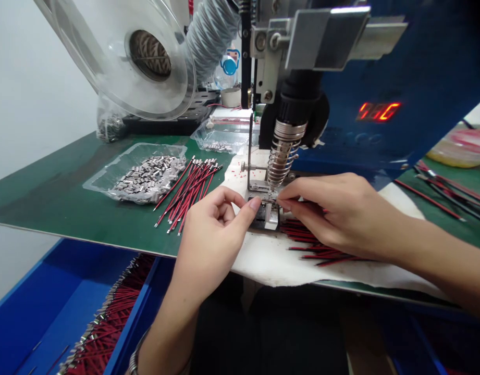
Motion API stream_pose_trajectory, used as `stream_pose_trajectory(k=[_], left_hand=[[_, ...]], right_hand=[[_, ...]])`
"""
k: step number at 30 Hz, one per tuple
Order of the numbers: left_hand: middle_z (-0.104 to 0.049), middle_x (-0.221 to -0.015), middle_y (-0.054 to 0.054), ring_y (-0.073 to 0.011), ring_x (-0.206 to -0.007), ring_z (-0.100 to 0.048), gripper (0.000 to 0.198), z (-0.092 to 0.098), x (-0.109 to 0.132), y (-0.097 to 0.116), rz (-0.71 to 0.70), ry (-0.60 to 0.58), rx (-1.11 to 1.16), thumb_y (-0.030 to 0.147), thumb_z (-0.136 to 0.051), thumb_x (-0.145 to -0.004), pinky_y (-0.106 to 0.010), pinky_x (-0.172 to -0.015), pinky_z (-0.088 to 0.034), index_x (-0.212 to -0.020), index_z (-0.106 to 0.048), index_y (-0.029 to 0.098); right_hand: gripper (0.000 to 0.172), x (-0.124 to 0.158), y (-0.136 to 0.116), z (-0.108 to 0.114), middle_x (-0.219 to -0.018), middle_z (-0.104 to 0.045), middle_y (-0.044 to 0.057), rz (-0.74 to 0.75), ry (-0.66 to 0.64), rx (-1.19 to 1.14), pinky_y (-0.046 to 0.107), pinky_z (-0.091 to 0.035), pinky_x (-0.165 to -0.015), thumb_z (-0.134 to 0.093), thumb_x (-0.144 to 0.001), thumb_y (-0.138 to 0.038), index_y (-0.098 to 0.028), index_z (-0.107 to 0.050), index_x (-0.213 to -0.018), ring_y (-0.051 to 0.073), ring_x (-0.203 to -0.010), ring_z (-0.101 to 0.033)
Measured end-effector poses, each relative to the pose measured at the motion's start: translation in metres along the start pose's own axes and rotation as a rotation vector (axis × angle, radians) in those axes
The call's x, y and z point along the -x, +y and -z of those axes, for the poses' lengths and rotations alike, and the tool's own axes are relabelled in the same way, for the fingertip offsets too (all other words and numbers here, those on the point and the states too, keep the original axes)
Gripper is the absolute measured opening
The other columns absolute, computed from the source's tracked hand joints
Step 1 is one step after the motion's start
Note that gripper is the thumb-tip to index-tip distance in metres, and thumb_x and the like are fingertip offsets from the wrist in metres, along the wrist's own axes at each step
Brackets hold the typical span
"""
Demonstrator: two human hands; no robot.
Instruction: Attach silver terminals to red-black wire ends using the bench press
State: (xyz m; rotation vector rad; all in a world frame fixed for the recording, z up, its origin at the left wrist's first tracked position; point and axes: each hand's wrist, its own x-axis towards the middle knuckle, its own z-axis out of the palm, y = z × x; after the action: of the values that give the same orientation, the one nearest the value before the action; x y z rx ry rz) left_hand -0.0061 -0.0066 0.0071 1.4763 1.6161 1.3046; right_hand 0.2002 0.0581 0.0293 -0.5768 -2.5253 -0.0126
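Note:
My left hand (212, 239) is at the left side of a small metal fixture (270, 216) under the machine's soldering head (281, 151). Its thumb and forefinger are pinched together at the fixture's edge; anything between them is too small to make out. From the right, my right hand (337, 213) pinches at the fixture, just below the spring-wrapped tip. A bit of red wire (324, 211) shows between its fingers, and the wire's end at the fixture is hidden by the fingertips. Below that hand, red-and-black wires (302, 237) lie on a white cloth (271, 265).
A clear tray (102, 179) of small metal connectors (146, 177) stands left, beside a bundle of wires (193, 187). A blue drawer (48, 291) below holds many wires with connectors. A fume hood (107, 57) hangs upper left; the blue machine body (419, 67) fills the right.

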Motion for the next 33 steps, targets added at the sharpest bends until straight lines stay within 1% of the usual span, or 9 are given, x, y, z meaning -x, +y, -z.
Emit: stream_pose_trajectory(k=[19, 29, 33], left_hand=[[-0.036, -0.052, 0.008, -0.0072, -0.048, -0.031, 0.032, 0.0001, 0.0011, 0.0014, -0.004, 0.010, 0.003, 0.044, -0.075, -0.088, -0.023, -0.046, -0.020, -0.075, -0.060, 0.018], [-0.037, -0.052, 0.008, -0.0074, -0.048, -0.032, 0.032, -0.0002, 0.0009, 0.0011, -0.003, 0.013, -0.004, 0.045, -0.075, -0.088, -0.023, -0.046, -0.021, -0.075, -0.061, 0.019], [-0.037, -0.052, 0.008, -0.0078, -0.047, -0.032, 0.032, -0.0005, 0.0008, 0.0019, 0.002, 0.019, -0.005, 0.044, -0.075, -0.087, -0.023, -0.046, -0.021, -0.073, -0.060, 0.019]], right_hand=[[0.013, 0.0002, 0.0008, -0.0022, -0.073, -0.068, 0.000, -0.002, 0.006, 0.001, 0.027, -0.041, -0.059, -0.055, -0.098, -0.015, -0.020, -0.064, -0.090, 0.015, -0.061, -0.060], [0.015, -0.0006, 0.0000, 0.0000, -0.074, -0.069, 0.002, -0.021, -0.009, -0.025, 0.027, -0.041, -0.059, -0.054, -0.099, -0.016, -0.018, -0.067, -0.091, 0.015, -0.061, -0.060], [0.017, -0.0004, 0.0005, 0.0013, -0.076, -0.071, 0.003, -0.034, -0.021, -0.019, 0.028, -0.042, -0.060, -0.053, -0.100, -0.019, -0.019, -0.066, -0.090, 0.016, -0.062, -0.062]])
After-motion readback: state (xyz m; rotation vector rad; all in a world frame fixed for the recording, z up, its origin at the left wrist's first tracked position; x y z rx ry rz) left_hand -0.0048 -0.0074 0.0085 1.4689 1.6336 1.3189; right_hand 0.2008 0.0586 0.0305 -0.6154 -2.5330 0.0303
